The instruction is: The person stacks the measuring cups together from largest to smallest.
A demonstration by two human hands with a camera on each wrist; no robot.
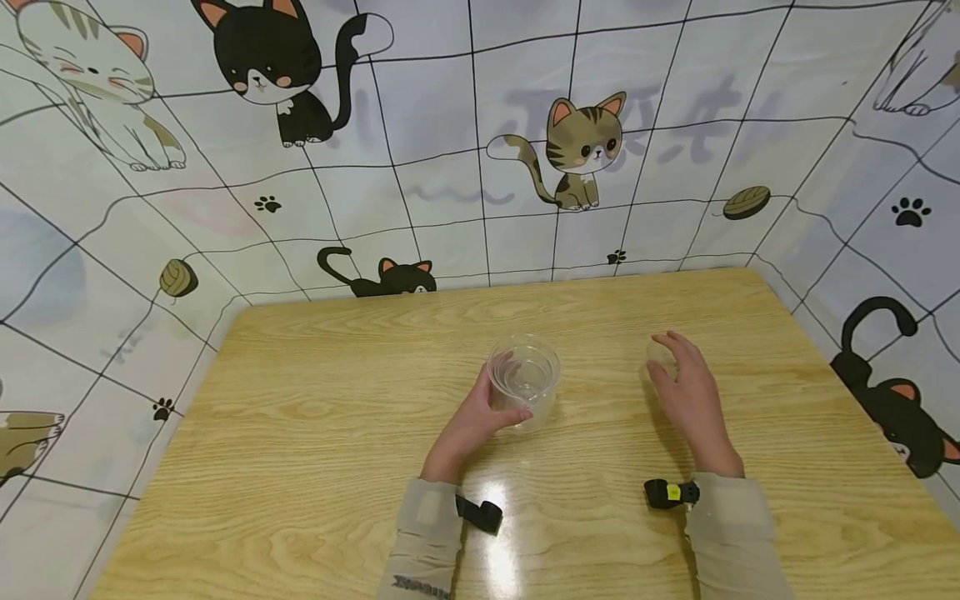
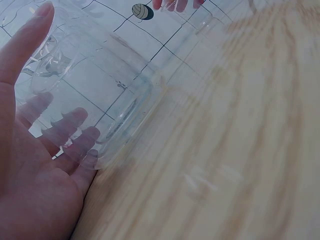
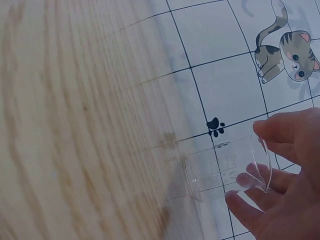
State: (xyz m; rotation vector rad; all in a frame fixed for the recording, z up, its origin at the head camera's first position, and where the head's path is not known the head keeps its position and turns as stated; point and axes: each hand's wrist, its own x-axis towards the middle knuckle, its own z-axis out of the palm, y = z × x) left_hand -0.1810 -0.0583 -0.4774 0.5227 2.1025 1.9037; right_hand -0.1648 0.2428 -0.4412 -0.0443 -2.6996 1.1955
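Observation:
A round, clear plastic container (image 1: 531, 377) stands on the wooden table, several ring lines showing through its open top. My left hand (image 1: 474, 421) holds it from the left, thumb on the near side and fingers around the far side. In the left wrist view the fingers (image 2: 67, 125) show through its clear wall. To the right, my right hand (image 1: 693, 404) grips a smaller clear cup (image 3: 220, 167) near its rim, between thumb and fingers. The small cup's base is close over the tabletop, and faint raised markings show on its wall.
The light wooden table (image 1: 315, 450) meets white walls at the back and both sides, printed with black grid lines and cartoon cats (image 1: 585, 150). Dark straps (image 1: 480, 514) circle both wrists over beige sleeves (image 1: 731, 517). Light glares on the table's near middle.

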